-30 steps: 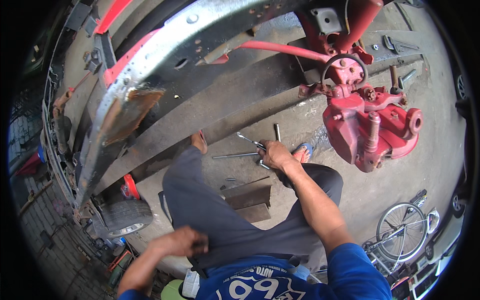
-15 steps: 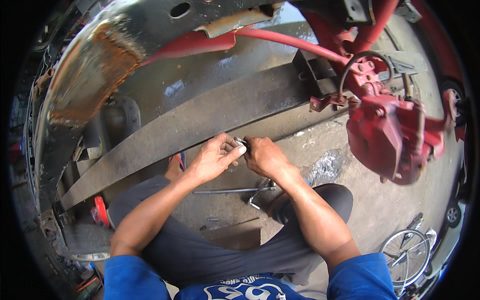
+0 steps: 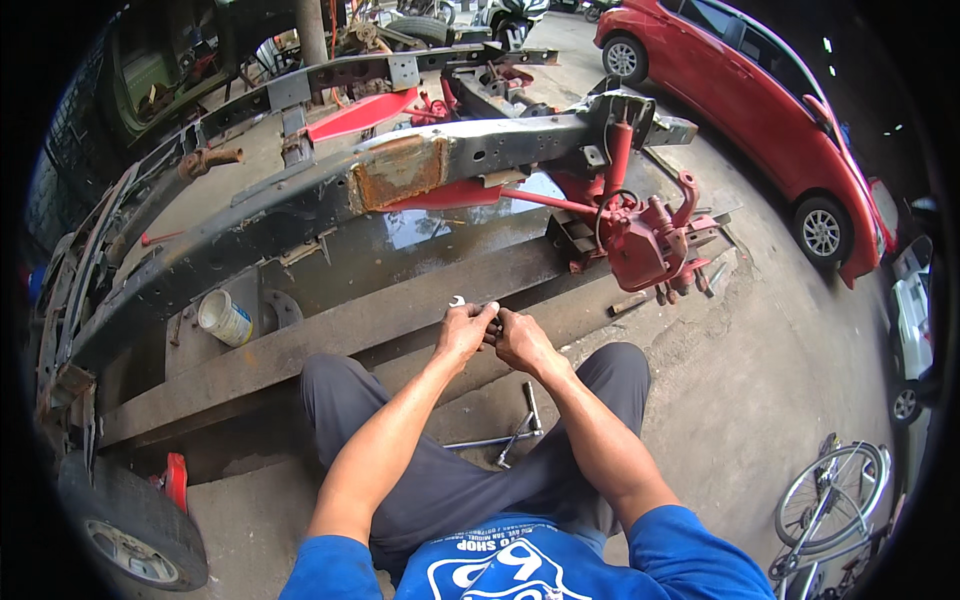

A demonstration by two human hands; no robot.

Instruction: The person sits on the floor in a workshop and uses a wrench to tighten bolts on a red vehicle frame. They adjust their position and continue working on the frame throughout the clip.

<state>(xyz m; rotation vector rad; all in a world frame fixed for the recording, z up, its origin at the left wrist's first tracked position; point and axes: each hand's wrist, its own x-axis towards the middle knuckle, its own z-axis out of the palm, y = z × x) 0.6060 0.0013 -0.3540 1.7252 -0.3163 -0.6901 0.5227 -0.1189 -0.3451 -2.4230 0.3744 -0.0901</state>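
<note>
Taking the hands as the centre of the dial, the left hand [image 3: 460, 334] has its fingers clamped on a wrench [image 3: 457, 300], whose small, bright, forked metal head pokes out at 12 o'clock of that hand, the rest hidden in the grip. The right hand [image 3: 525, 342] sits just beside it at 3 o'clock, fingers curled inward; whether they are closed on anything I cannot tell. At 6 o'clock, between the knees, slim steel bar tools [image 3: 531, 402] with a smooth, shiny finish lie on the rough concrete floor [image 3: 770, 370]. Just beyond the hands a long, flat-faced beam [image 3: 330, 352] of dull grey metal slants from 8 toward 1 o'clock. At 11 o'clock a dark frame rail [image 3: 270, 200] carries a rectangular patch [image 3: 398, 176] of flaking, orange-brown rust. At 2 o'clock hangs a chunky, red-painted brake assembly [image 3: 642, 255], all lumps, bolts and lugs. A tapered, pale bucket [image 3: 224, 318] leans at 9 o'clock, a black rubber tyre [image 3: 185, 545] with a metal rim lies at 8, and a thin-spoked bicycle wheel [image 3: 832, 498] stands at 4.
</note>
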